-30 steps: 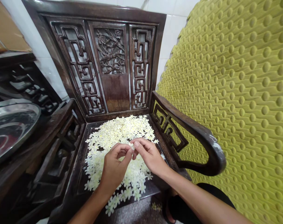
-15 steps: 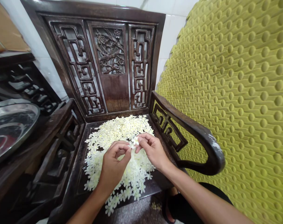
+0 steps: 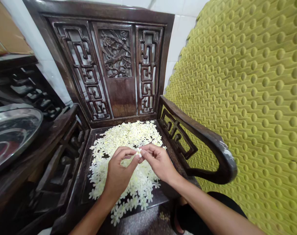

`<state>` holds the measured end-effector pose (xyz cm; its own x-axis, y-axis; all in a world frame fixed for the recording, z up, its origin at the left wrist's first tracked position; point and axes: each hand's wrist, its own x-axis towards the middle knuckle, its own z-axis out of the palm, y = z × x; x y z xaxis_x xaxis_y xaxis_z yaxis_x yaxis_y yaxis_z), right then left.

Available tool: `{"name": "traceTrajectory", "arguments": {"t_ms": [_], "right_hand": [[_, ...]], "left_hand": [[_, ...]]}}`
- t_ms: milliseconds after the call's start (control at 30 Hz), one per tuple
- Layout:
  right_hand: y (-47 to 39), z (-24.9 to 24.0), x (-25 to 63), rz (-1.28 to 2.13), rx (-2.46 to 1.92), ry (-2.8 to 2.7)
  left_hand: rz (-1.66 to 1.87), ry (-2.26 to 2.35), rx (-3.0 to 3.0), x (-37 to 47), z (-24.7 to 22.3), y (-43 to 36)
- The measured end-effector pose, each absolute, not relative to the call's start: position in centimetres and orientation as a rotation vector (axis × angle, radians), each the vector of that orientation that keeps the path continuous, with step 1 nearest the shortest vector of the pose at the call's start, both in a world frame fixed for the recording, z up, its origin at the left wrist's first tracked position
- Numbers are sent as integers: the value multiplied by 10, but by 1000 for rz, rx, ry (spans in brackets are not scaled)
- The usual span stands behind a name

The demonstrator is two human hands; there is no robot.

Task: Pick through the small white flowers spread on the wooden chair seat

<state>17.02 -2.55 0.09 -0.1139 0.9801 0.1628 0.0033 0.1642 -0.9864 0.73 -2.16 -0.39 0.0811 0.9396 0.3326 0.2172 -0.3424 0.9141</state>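
Note:
Between my two hands is a small white flower (image 3: pixel 138 152) with a yellowish centre. My left hand (image 3: pixel 120 169) pinches it from the left with thumb and fingertips. From the right, my right hand (image 3: pixel 158 161) pinches it too, its thumb tip close to the petals. Beneath my hands, many loose white flowers (image 3: pixel 125 137) cover most of the dark wooden chair seat (image 3: pixel 86 182). A few of these hang over the front edge. Whether another flower sits behind the visible one is hidden by my fingers.
The chair has a carved openwork back (image 3: pixel 120 98) and a curved right armrest (image 3: pixel 207 137). A shiny metal tray (image 3: pixel 28 130) rests at the left, beside the left armrest (image 3: pixel 62 130). A yellow bumpy mat (image 3: pixel 236 85) stands along the right side.
My right hand has lowered slightly and come closer to my left. Two flowers showed at my fingertips before; now one is visible, facing up between both hands.

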Motion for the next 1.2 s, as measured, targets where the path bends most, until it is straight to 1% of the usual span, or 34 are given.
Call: {"name": "traceTrajectory", "arguments": {"t_ms": [200, 367, 667, 1033, 1200], "right_hand": [[-32, 4, 171, 963, -1138, -1533], [-34, 7, 169, 911, -1150, -1599], [-35, 8, 167, 944, -1162, -1559], [-34, 6, 166, 1063, -1122, -1435], [-28, 5, 169, 1042, -1142, -1367]], "left_hand": [[1334, 1167, 1725, 6, -6, -21], [1378, 1183, 1782, 6, -4, -22], [1383, 1186, 1759, 6, -2, -22], [1388, 1137, 1714, 7, -4, -23], [1416, 1151, 1829, 5, -4, -22]]}}
